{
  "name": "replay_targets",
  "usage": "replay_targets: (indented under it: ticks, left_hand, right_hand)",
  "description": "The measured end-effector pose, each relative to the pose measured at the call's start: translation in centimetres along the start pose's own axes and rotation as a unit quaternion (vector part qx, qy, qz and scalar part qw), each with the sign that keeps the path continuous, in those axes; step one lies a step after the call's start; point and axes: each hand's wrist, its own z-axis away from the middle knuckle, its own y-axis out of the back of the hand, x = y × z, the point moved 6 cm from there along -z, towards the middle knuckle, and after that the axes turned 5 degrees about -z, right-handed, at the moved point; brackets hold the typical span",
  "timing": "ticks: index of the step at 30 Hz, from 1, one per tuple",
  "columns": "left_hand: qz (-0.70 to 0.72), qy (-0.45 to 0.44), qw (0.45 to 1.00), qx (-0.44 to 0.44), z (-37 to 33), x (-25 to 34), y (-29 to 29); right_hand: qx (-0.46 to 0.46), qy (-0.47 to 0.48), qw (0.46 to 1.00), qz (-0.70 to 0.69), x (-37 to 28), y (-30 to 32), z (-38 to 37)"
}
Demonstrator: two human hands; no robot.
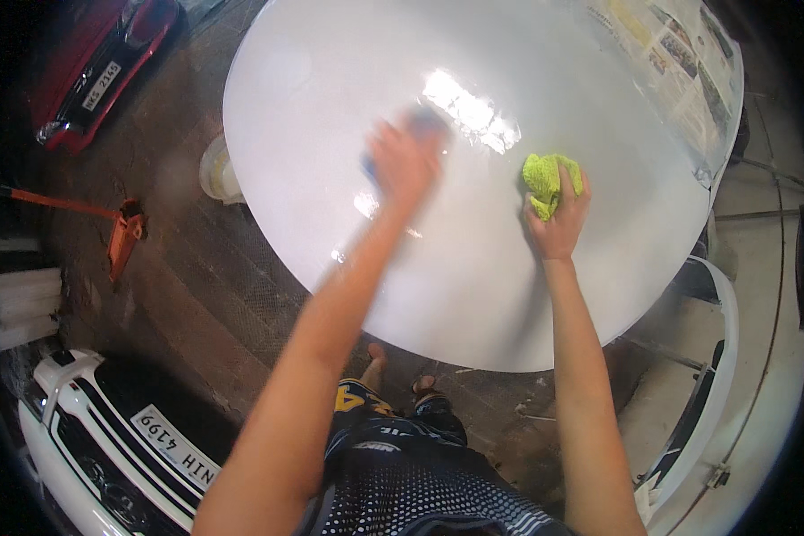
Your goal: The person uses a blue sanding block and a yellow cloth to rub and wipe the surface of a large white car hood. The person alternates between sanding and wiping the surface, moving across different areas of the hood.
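A large glossy white car panel (348, 80) fills the upper middle of the view, wet in spots. My left hand (404, 163) is blurred by motion and presses a small blue pad (424, 121) flat against the panel's centre. My right hand (558, 219) rests on the panel to the right, gripping a crumpled lime-green cloth (549, 179). Both forearms reach up from the lower edge. My feet show below the panel's near rim.
Newspaper masking (679, 54) covers the panel's far right. A white bumper with a plate (107, 447) lies at lower left, an orange floor jack (121, 228) on the left, a red car (98, 62) at upper left, a white tub (216, 170), and white body parts (732, 357) at right.
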Motion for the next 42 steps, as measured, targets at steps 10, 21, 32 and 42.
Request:
replay_targets:
  ticks: [10, 21, 32, 42]
  left_hand:
    - [0.108, -0.027, 0.993, -0.041, -14.7, -0.7, -1.2]
    - [0.186, -0.188, 0.964, -0.011, -9.7, 3.4, -1.6]
    - [0.198, -0.188, 0.925, -0.264, -0.5, 1.4, -1.9]
    - [0.195, -0.239, 0.93, -0.202, 9.4, 3.9, 3.1]
  right_hand:
    - [-0.015, -0.007, 1.0, 0.002, -0.1, 0.5, 0.0]
    - [-0.02, -0.006, 1.0, 0.007, -0.1, 1.0, -0.3]
    - [-0.018, -0.025, 0.999, 0.014, 1.9, 1.4, 1.1]
    - [-0.027, -0.035, 0.999, 0.015, 2.7, 1.4, 1.5]
